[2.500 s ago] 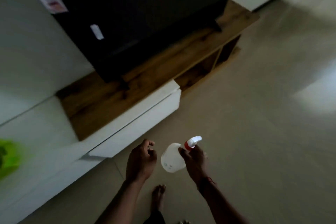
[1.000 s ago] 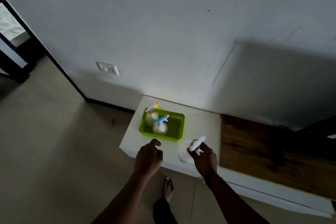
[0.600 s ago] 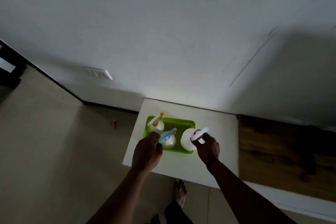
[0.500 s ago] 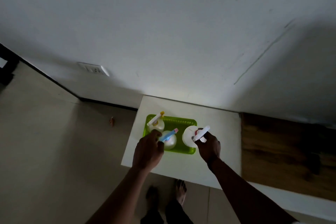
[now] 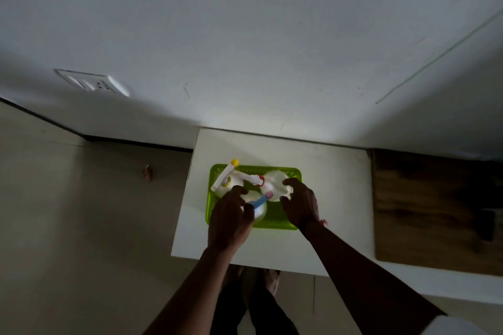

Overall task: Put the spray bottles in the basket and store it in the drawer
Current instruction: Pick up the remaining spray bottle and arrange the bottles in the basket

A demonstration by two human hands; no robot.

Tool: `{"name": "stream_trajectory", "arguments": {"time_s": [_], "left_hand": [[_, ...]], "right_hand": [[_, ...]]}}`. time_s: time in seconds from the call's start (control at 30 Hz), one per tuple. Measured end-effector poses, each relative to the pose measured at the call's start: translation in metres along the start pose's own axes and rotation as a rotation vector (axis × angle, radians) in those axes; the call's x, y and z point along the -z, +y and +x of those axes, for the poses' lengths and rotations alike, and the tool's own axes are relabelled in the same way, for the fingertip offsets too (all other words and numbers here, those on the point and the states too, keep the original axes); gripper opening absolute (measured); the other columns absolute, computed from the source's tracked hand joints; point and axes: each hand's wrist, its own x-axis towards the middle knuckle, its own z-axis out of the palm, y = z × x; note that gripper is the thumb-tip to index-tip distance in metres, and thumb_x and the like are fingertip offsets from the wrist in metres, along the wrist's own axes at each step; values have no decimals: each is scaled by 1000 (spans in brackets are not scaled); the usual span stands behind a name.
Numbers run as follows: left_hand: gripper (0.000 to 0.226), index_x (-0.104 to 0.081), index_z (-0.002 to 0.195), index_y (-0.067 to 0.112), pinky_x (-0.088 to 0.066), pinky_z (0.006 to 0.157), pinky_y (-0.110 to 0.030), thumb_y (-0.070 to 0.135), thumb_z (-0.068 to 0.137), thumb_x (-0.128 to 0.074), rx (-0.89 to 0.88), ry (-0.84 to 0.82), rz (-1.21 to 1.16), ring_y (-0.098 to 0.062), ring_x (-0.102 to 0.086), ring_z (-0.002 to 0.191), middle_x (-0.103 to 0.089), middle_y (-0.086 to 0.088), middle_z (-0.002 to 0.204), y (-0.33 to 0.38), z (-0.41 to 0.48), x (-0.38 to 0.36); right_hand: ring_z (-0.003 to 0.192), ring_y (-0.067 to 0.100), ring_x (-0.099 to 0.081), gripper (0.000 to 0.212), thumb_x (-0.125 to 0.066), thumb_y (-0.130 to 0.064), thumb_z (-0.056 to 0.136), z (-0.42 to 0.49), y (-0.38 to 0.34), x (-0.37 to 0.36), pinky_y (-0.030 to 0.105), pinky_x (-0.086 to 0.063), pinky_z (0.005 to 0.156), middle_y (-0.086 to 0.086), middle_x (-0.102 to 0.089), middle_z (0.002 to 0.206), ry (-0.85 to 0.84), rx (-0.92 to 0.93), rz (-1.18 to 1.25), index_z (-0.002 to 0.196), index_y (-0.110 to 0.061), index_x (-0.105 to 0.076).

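A bright green basket [image 5: 276, 222] stands on the white cabinet top [image 5: 337, 198]. Three white spray bottles stand inside it. The yellow-tipped bottle [image 5: 225, 182] is at the back left, the red-collared bottle [image 5: 275, 181] at the back right and the blue-nozzle bottle [image 5: 260, 205] at the front. My left hand [image 5: 231, 219] reaches over the basket's left front, with thumb and fingers closed around the blue-nozzle bottle's neck. My right hand [image 5: 300, 204] cups the right side of the red-collared bottle, fingers curled on its body.
A dark wooden top [image 5: 424, 212] adjoins the white cabinet on the right. The wall rises right behind, with a socket plate [image 5: 92, 84] at the left. A small reddish object [image 5: 147, 173] lies on the floor. My feet [image 5: 269, 280] are at the cabinet's front edge.
I carried the red-collared bottle over from the TV stand and set it into the basket's back right. My left hand closed on the blue-nozzle bottle. The view has drawn closer.
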Motion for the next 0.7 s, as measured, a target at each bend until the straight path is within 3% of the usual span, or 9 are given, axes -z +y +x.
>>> {"name": "stream_trajectory", "arguments": {"time_s": [0.13, 0.27, 0.33, 0.43, 0.6, 0.7], "left_hand": [[19, -64, 104, 14, -48, 67, -22, 17, 85, -59, -29, 52, 7, -17, -67, 84, -72, -3, 92, -8, 3, -1], [18, -66, 100, 13, -54, 69, -25, 14, 83, -61, -29, 76, -15, -15, -69, 84, -74, -1, 93, -16, 6, 1], [16, -66, 96, 14, -51, 65, -22, 12, 81, -61, -41, 94, -28, -13, -67, 79, -73, 1, 89, -18, 6, 1], [13, -65, 92, 14, -49, 64, -21, 12, 80, -61, -40, 117, -48, -11, -65, 73, -72, 2, 84, -21, 3, 2], [11, -66, 91, 14, -41, 62, -8, 9, 81, -62, -20, 152, -72, -5, -62, 70, -72, 2, 82, -25, 5, 0], [10, -66, 89, 13, -48, 63, -16, 8, 81, -62, -53, 181, -83, -8, -63, 70, -72, 1, 82, -25, 9, 0]], "right_hand": [[114, 30, -57, 58, -68, -19, 81, 10, 0, -8, 40, -54, 85, 6, -49, 137, -42, 112, -205, 133, -23, -44], [137, 30, -32, 67, -63, -23, 83, 26, -4, -10, 45, -44, 100, 4, -29, 153, -157, 292, -481, 143, -30, -34], [138, 29, -29, 61, -56, -23, 85, 36, -12, -10, 46, -36, 105, 2, -33, 152, -200, 416, -557, 143, -29, -36], [133, 26, -35, 51, -52, -23, 88, 52, -27, -11, 42, -34, 100, -2, -48, 142, -250, 549, -614, 138, -27, -44], [126, 25, -39, 58, -59, -29, 89, 76, -45, -25, 41, -34, 101, 5, -58, 128, -396, 500, -621, 143, -31, -37], [125, 26, -40, 63, -64, -35, 84, 81, -44, -29, 41, -34, 100, 3, -57, 130, -427, 512, -642, 142, -28, -40]]}}
